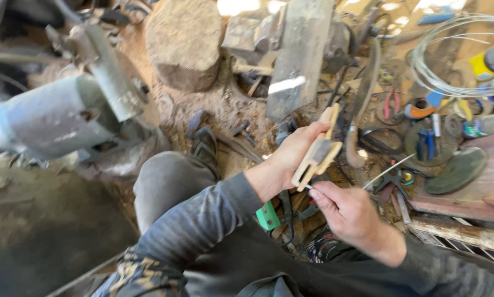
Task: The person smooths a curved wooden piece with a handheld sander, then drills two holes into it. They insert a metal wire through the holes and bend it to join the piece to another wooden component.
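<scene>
Left hand (293, 151) is wrapped around a pale wooden handle (319, 148), fingers closed on its upper part, and the piece is held upright, tilted a little, above the cluttered dirt floor (225, 110) in front of the knee (167, 179). Right hand (346, 212) is pinched shut on a thin wire (387, 170), whose near end is brought to the bottom of the handle while the rest runs up and to the right. By the look of it the handle is light and stiff, dry wood with flat faces that should not slip; it seems best taken by its broad middle, as it is held now, with the lower end left free. The wire looks springy and thin, likely to whip or bend if gripped far from its tip, so a hold close to the end seems wise. A coil of wire (456, 55) is seen at upper right, pliers (391, 104) with red grips below it, blue-handled pliers (426, 144) nearby, and a grey motor (54, 118) at the left.
</scene>
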### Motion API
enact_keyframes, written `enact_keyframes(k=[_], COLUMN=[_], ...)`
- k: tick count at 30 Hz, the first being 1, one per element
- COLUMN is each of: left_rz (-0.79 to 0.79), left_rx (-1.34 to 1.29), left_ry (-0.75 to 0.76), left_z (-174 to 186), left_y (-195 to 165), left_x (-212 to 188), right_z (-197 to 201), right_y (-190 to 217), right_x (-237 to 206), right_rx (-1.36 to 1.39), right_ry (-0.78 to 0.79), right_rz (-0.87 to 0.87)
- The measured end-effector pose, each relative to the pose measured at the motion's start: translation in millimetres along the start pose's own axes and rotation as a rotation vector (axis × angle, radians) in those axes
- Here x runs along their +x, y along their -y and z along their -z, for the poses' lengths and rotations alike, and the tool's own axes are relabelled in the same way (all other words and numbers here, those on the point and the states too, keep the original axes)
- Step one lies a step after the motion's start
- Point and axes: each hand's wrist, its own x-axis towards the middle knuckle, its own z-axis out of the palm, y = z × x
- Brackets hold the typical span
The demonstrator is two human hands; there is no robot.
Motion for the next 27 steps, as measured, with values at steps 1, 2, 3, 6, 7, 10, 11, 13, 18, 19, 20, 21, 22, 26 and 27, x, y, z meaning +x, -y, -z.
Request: enact_keyframes(k=[1, 2, 3, 6, 7, 10, 11, 13, 18, 19, 20, 21, 22, 26, 27], left_rz=[0.008, 0.03, 0.063, 0.087, 0.051, -0.137, -0.176, -0.247, -0.377, -0.355, -0.359, -0.369, -0.38, -0.288, -0.269], left_rx=[0.0, 0.008, 0.017, 0.152, 0.231, 0.039, 0.047, 0.049, -0.031, -0.041, -0.086, -0.128, -0.172, -0.162, -0.186], left_ry=[0.002, -0.068, -0.135, -0.2, -0.196, 0.043, 0.116, 0.252, 0.189, 0.166, 0.17, 0.173, 0.17, 0.148, 0.192], left_z=[-2, -5, -9, -17, -18, -22, -21, -17, -12, -12, -11, -11, -10, 6, 14], left_y=[-3, -4, -5, -14, -20, -41, -52, -69, -81, -77, -72, -66, -59, -38, -37], left_x=[0, -3, -6, -22, -28, -37, -39, -45, -45, -43, -37, -31, -25, 10, 21], right_z=[-1, 1, 5, 33, 44, 80, 96, 124, 191, 197, 196, 191, 184, 160, 156], right_y=[2, 3, 6, 9, 13, 23, 20, 1, -143, -179, -211, -238, -261, -306, -312], right_x=[-2, -4, -7, 1, 5, 14, 14, 12, -1, -3, -10, -21, -29, -49, -49], right_rx=[0.177, 0.355, 0.541, 0.123, -0.083, -0.497, -0.498, -0.443, -0.305, -0.469, -0.629, -0.668, -0.704, -0.714, -0.738], right_ry=[0.066, 0.127, 0.179, 0.323, 0.251, 0.023, -0.065, -0.256, -0.577, -0.441, -0.302, -0.236, -0.164, 0.09, 0.045], right_rz=[-0.227, -0.458, -0.696, -0.324, -0.132, 0.357, 0.456, 0.47, -0.39, -0.53, -0.665, -0.712, -0.756, -0.999, -0.935])
